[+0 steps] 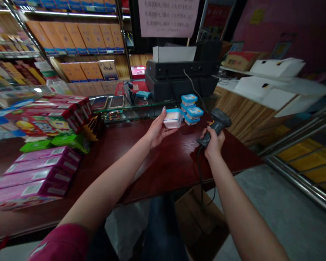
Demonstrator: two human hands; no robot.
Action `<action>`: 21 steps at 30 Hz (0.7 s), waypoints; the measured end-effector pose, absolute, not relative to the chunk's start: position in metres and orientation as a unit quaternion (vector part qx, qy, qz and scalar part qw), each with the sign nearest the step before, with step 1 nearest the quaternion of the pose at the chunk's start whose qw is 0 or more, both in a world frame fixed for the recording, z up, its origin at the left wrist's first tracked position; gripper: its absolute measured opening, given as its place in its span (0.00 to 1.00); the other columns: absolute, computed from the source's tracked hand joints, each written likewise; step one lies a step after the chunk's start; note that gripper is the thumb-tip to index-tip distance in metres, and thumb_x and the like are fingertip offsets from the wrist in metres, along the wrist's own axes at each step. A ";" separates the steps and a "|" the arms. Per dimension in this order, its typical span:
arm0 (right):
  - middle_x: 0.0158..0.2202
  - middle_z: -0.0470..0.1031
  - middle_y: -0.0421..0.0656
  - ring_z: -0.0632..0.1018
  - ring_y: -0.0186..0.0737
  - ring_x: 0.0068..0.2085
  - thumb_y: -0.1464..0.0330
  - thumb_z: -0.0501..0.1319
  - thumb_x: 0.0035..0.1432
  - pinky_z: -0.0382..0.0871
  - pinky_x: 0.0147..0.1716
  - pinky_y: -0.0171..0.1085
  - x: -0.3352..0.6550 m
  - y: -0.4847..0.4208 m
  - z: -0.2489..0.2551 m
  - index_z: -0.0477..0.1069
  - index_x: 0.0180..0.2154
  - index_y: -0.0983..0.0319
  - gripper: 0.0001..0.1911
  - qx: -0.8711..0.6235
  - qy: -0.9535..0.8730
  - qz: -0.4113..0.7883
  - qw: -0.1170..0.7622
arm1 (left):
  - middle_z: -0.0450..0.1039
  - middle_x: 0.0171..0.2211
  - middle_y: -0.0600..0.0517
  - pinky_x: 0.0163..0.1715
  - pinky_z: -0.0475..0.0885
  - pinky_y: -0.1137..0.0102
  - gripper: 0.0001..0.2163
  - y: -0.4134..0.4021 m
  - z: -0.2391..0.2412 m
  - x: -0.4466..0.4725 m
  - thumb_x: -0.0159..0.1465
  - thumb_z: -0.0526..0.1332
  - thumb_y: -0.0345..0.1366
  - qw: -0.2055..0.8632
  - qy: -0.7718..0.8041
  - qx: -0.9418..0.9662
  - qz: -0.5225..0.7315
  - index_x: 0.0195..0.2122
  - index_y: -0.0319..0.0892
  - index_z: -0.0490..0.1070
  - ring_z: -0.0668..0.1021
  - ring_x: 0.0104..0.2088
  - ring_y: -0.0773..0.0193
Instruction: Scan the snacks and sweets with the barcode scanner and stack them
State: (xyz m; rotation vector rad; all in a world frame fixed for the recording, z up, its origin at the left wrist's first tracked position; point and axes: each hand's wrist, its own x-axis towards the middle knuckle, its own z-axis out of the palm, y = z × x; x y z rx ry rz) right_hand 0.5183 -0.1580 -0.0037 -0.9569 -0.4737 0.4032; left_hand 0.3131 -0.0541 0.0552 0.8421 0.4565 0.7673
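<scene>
My left hand [158, 129] grips a small white tub with a blue lid [173, 119], held just above the dark red counter [163, 163]. My right hand [213, 142] is closed round the handle of a black barcode scanner [216, 125], whose head points towards the tub from the right. Its cable hangs down over the counter's front edge. A stack of several matching blue-lidded tubs [191, 108] stands on the counter just behind the held tub, between both hands.
Pink boxes [40, 174], green packs [54, 143] and red boxes [57, 116] crowd the counter's left. A black printer or till [179, 72] stands at the back. Shelves of orange boxes [78, 36] fill the far left. A cardboard box [198, 217] sits on the floor below.
</scene>
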 end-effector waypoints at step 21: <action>0.20 0.72 0.31 0.70 0.30 0.17 0.61 0.70 0.42 0.65 0.18 0.30 0.528 -0.158 -0.008 0.69 0.37 0.58 0.19 -0.463 -0.135 0.202 0.852 | 0.64 0.71 0.47 0.70 0.69 0.54 0.10 -0.045 0.038 0.477 0.66 0.71 0.35 0.403 0.292 0.676 0.543 0.48 0.47 0.79 0.67 0.72 0.44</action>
